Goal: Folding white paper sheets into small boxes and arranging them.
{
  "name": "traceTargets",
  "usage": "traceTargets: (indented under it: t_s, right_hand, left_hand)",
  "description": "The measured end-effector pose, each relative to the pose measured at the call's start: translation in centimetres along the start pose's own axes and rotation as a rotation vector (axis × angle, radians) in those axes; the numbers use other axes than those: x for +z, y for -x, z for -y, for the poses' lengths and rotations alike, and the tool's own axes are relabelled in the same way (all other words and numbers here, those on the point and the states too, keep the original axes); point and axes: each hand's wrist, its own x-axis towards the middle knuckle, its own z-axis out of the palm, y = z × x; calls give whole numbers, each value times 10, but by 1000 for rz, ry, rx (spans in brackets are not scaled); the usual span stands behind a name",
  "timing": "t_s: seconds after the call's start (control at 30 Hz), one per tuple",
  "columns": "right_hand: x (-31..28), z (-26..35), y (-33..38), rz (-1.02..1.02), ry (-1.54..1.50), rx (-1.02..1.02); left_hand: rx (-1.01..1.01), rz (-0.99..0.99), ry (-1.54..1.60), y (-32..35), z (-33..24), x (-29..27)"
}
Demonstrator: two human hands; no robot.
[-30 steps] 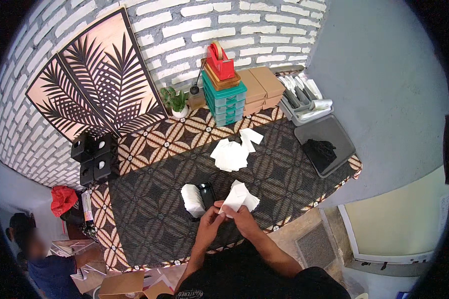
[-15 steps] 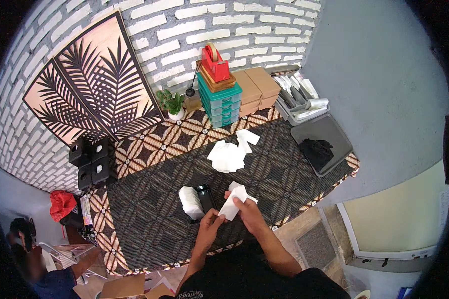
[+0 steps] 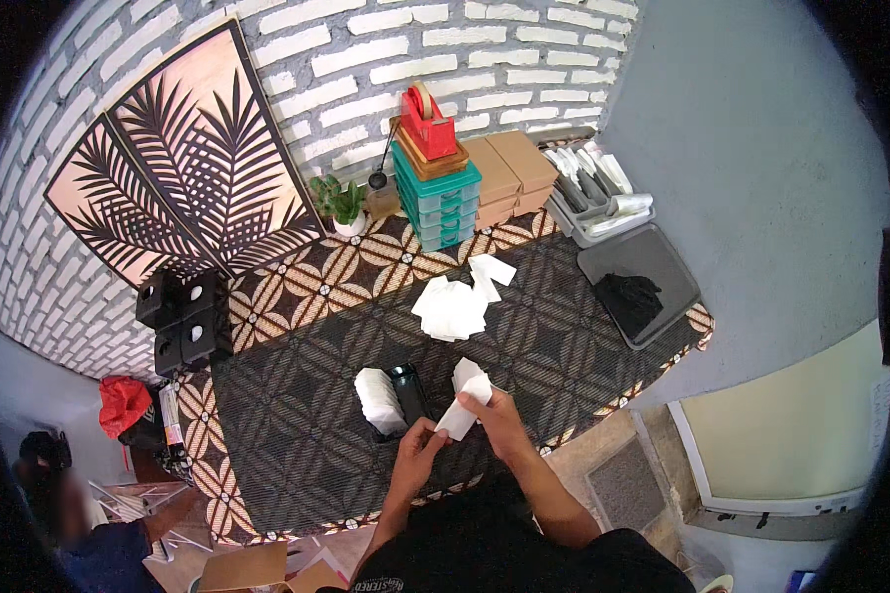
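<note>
Both my hands hold a small bunch of folded white paper napkins above the near part of the table. My left hand pinches the lower left end. My right hand grips the right side, thumb on top. Just left of them lies a black napkin holder, with a row of white napkins standing at its left side. Farther off on the table is a loose pile of white napkins, some spread toward the upper right.
Along the back stand a teal drawer unit topped by a red tape dispenser, brown boxes and a cutlery tray. A grey tray holds black cloth. Black boxes sit left. Another person is at lower left.
The napkins between my hands were fanned apart and now lie closer together. My right hand has shifted slightly with them; the pile and the holder stay put.
</note>
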Motion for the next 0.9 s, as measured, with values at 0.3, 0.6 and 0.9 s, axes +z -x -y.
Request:
traceTargets:
  t_s: [0.3, 0.6, 0.9]
  right_hand:
    - [-3, -2, -7, -23, -83, 4]
    - [6, -7, -5, 200, 395, -196]
    - [52, -28, -14, 306, 630, -594]
  left_hand:
    - [18, 27, -30, 0, -1, -3]
    - [11, -183, 13, 8, 10, -21]
    - [237, -624, -182, 21, 10, -56]
